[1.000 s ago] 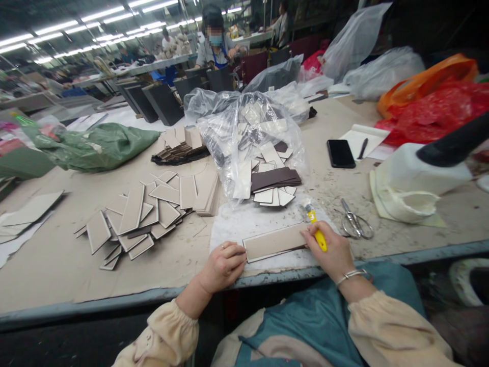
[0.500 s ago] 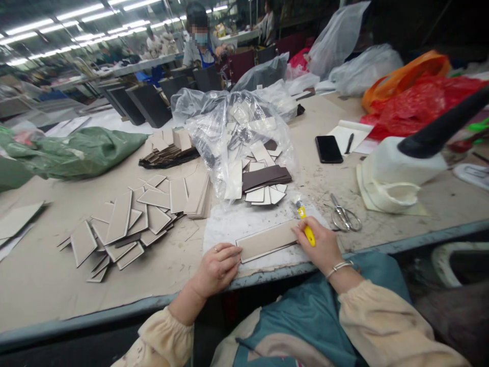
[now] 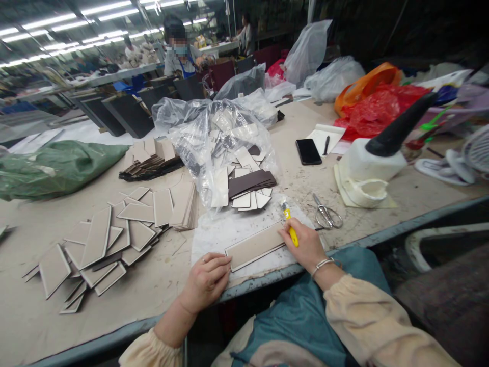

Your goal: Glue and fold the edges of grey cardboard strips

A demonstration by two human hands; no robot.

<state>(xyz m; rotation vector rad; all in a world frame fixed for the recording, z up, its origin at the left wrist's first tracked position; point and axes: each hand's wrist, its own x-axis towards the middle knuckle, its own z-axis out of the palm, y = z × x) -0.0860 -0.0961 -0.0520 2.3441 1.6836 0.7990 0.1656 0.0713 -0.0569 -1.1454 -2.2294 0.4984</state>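
A long beige strip (image 3: pixel 255 245) with a dark-edged border lies on a white sheet (image 3: pixel 206 232) near the table's front edge. My left hand (image 3: pixel 208 279) grips its left end, fingers together at the corner. At the strip's right end, my right hand (image 3: pixel 304 243) is closed around a yellow-handled brush (image 3: pixel 292 233), its tip pointing up and away from me. The right fingertips also touch the strip. Just beyond the sheet sits a clear plastic bag (image 3: pixel 183 135), with white pieces and dark brown strips (image 3: pixel 250 182) spilling out of it.
Loose beige panels (image 3: pixel 97 237) are heaped on the left, near a green bag (image 3: pixel 57 165). Scissors (image 3: pixel 326 213), a phone (image 3: pixel 308 152) and a white container with a black cone (image 3: pixel 385 158) stand to the right. Behind the table is a masked co-worker (image 3: pixel 178 53).
My view has turned slightly right, so the table's contents appear farther left. Both hands keep about the same hold on the strip and the brush.
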